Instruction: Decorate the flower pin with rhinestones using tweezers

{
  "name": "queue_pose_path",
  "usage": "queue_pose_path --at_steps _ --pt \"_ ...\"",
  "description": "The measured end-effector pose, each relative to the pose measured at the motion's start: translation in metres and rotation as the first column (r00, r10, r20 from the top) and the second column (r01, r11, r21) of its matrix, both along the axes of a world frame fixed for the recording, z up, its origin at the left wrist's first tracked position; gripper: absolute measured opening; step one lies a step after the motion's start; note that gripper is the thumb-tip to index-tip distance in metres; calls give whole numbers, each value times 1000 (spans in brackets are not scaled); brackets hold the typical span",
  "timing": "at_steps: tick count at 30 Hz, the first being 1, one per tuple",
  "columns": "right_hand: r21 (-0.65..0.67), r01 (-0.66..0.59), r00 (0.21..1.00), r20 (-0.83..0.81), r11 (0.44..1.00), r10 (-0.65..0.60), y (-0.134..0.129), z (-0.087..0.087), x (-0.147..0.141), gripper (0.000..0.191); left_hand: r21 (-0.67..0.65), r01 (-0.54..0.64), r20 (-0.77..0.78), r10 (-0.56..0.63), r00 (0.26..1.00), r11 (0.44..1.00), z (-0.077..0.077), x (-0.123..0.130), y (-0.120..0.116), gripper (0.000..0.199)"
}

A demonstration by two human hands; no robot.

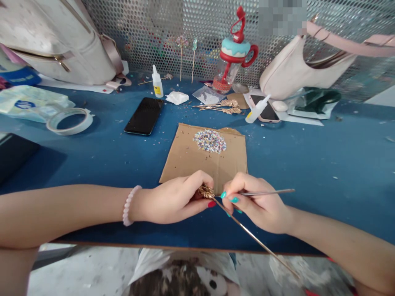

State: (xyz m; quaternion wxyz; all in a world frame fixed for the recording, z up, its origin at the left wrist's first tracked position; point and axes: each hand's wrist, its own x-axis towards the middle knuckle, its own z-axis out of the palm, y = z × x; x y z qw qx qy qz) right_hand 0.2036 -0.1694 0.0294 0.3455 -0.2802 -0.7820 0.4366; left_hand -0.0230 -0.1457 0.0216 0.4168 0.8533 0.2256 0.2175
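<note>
My left hand (175, 199) pinches the ornate head of a gold hairpin (247, 231) between thumb and fingers. The hairpin's long stick slants down to the right past the table edge. My right hand (261, 203) is closed around a thin metal tool (273, 192), its tip close to the hairpin's head; the exact kind of tool is unclear. Both hands are over the near edge of a cardboard sheet (179, 160). On that sheet lies a heap of small shiny multicoloured stones (210, 141).
Behind the cardboard are a black phone (144, 116), two glue bottles (157, 82), gold hairpins (222, 107) and a red-lidded cup (230, 61). A tape roll (69, 122) lies left. Bags (70, 41) stand against the perforated metal panel (138, 24). The blue table (308, 164) ends near my lap.
</note>
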Motion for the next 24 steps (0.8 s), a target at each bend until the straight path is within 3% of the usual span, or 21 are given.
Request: queue_pose_path --at_steps 24 --pt "84 46 998 43 995 -49 -1 -1 0 17 -201 131 75 -118 990 971 2 2 2 15"
